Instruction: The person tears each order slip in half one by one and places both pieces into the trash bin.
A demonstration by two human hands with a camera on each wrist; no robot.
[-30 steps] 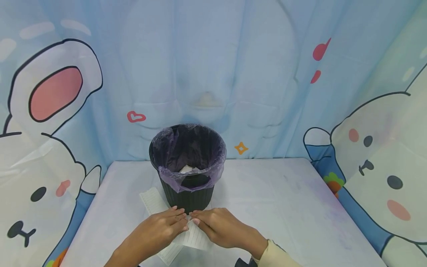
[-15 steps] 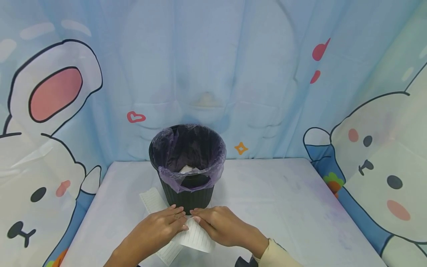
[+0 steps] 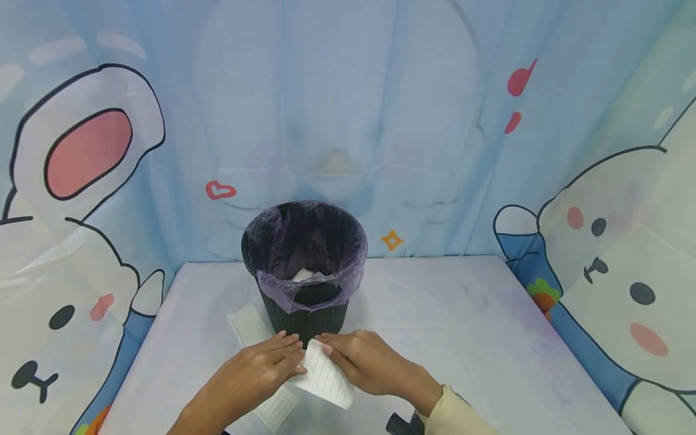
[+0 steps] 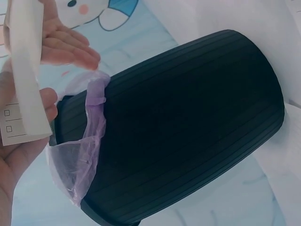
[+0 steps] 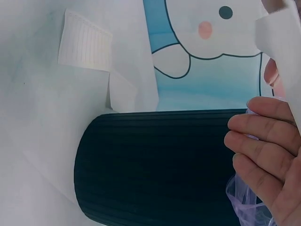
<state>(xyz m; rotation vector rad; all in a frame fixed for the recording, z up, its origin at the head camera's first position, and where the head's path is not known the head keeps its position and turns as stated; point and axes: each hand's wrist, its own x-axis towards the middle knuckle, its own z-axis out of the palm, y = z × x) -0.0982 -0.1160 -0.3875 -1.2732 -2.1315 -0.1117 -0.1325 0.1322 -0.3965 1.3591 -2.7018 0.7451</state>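
Observation:
A folded sheet of lined paper (image 3: 326,376) spans the gap between both hands in front of the bin. My left hand (image 3: 261,370) pinches its left edge, with the other fingers held fairly straight. On the opposite edge my right hand (image 3: 370,365) pinches it, thumb on the near side. In the left wrist view the paper (image 4: 28,70) stands bent, with small checkbox marks by its lower edge. The right wrist view shows the right hand's fingers (image 5: 263,127) extended beside the paper (image 5: 284,44). Much of the left hand is hidden there.
Behind the hands stands a black ribbed bin (image 3: 310,323) with a purple liner (image 3: 348,284) and white paper (image 3: 306,275) inside. Another lined paper piece (image 3: 250,326) lies on the white table (image 3: 435,326), partly under the left hand. A printed curtain (image 3: 337,121) hangs behind.
The right hand has shifted slightly up and right. The paper's upper edge has risen and tilted, so more of its lined face shows between the hands. The left hand has barely moved.

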